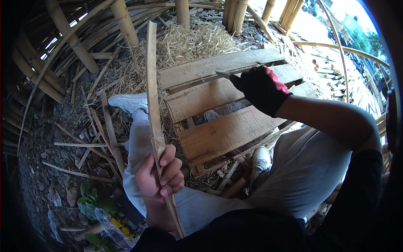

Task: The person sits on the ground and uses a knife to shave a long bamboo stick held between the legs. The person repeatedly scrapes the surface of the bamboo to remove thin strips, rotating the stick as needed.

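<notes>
My left hand point(161, 176), bare, is closed round a long split bamboo strip point(152, 88). The strip stands nearly upright before me, its lower end slanting down past my wrist and a node just above my fingers. In a black and red glove, my right hand point(262, 90) grips a knife point(222, 75), whose pointed blade juts out to the left; the handle is hidden in the fist. Beneath the knife hand lies a low slatted wooden pallet point(218, 136), with gaps between its boards. Knife and strip are well apart.
A heap of pale shavings point(193, 44) lies behind the pallet. Bamboo poles point(124, 23) stand along the back. Loose bamboo sticks point(105, 126) litter the ground at left, near my white shoe point(128, 103). A clear plastic bag point(113, 229) lies among leaves. Cut bamboo pieces point(329, 73) lie at far right.
</notes>
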{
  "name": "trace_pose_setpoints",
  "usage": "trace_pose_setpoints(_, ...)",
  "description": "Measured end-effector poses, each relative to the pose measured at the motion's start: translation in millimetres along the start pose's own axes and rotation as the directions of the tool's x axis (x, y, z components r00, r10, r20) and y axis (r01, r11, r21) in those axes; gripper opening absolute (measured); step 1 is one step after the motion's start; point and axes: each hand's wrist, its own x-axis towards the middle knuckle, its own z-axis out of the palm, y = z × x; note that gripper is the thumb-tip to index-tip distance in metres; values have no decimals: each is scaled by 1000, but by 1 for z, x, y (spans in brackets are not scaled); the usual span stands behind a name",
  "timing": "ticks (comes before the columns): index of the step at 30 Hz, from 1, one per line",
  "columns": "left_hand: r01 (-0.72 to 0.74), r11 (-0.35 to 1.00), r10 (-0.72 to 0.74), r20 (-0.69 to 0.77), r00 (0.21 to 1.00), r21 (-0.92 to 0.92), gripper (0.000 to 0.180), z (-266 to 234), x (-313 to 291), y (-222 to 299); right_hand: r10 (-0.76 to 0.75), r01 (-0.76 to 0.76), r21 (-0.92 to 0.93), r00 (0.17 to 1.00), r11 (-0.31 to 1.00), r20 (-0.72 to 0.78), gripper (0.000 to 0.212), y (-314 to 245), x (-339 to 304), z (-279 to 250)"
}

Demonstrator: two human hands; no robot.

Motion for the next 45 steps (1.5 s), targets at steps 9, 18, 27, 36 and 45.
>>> trace_pose_setpoints(9, 27, 999, -27, -20, 999, -17, 41, 0, -1, 0, -379, 427, 0, 802, 904, -462, 42, 11, 31, 32)
trace_pose_setpoints(18, 56, 996, -47, -140, 989, 65, 37, -10, 6, -6, 73, -36, 251, 987, 967, -141, 41, 49, 30, -29)
trace_pose_setpoints(27, 87, 991, -64, -209, 976, 105, 40, -10, 11, -12, 45, 31, 261, 959, 965, -281, 46, 29, 64, -31)
trace_pose_setpoints(36, 61, 996, -47, -195, 980, 67, 42, -11, 11, -6, -512, 354, -395, 741, 848, -434, 53, 36, 111, 53)
trace_pose_setpoints(45, 85, 992, -61, -224, 973, 96, 43, -17, 8, -4, 401, -276, 430, 885, 860, -235, 27, 65, 118, 7)
